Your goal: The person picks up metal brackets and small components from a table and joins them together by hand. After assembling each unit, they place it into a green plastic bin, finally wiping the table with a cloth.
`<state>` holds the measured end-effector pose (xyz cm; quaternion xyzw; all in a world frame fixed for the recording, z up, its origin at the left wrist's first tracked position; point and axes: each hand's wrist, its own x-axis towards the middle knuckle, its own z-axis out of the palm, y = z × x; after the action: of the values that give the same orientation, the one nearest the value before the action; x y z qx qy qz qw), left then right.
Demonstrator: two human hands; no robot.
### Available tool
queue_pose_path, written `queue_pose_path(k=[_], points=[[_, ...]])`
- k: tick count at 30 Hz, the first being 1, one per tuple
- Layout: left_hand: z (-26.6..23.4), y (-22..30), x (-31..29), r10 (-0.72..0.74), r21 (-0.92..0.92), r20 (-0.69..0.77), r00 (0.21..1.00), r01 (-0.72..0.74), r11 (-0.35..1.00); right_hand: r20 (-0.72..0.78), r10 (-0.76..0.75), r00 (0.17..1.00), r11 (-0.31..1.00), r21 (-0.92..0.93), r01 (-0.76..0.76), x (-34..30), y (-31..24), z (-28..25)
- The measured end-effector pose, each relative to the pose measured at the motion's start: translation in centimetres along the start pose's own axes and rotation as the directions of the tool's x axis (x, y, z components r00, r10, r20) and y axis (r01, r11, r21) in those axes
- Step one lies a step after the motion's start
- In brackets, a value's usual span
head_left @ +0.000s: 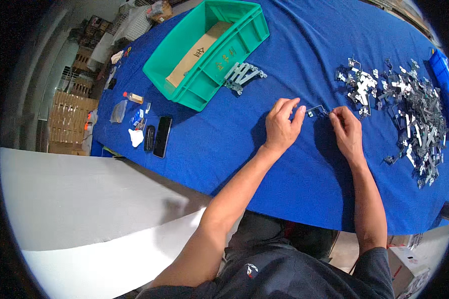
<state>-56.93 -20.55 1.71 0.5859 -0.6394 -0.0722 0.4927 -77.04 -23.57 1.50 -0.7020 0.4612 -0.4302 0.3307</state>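
Observation:
Between my two hands is a small bent metal bracket (316,109), thin and partly see-through in outline. My right hand (348,131) pinches its right end between thumb and fingertips. My left hand (283,124) is just left of the bracket, thumb and fingers apart with nothing between them; a small gap seems to separate the thumb from the metal. Beyond my left hand, a small stack of silvery metal brackets (244,74) lies against the green bin's side. To the right, a large heap of loose metal brackets (421,124) spreads over the cloth, with a smaller bright cluster (362,85) nearer my right hand.
A green plastic bin (204,94) with a cardboard piece (194,57) inside stands at the far left. A phone (162,137), a black case (149,138), a crumpled tissue (136,137) and a small bottle (133,97) lie left. A blue tray (445,89) borders the heap on the blue cloth (284,184).

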Motion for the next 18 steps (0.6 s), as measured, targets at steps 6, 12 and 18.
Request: queue_pose_path(k=[6,12,18], points=[[0.0,-0.2,-0.1,-0.077,-0.013,0.012,0.997,0.077,0.997,0.009,0.076,0.997,0.995,0.057,-0.076,0.0,0.0,-0.2],[-8.1,3.1,-0.8,0.018,-0.078,-0.086,0.996,-0.025,0.997,0.053,0.085,0.995,0.993,0.074,-0.089,-0.7,-0.3,-0.6],[-32.7,-12.6,-3.4,-0.006,0.413,-0.539,0.842,0.271,0.869,0.050,0.139,0.989,0.985,0.094,-0.143,-1.0,0.2,-1.1]])
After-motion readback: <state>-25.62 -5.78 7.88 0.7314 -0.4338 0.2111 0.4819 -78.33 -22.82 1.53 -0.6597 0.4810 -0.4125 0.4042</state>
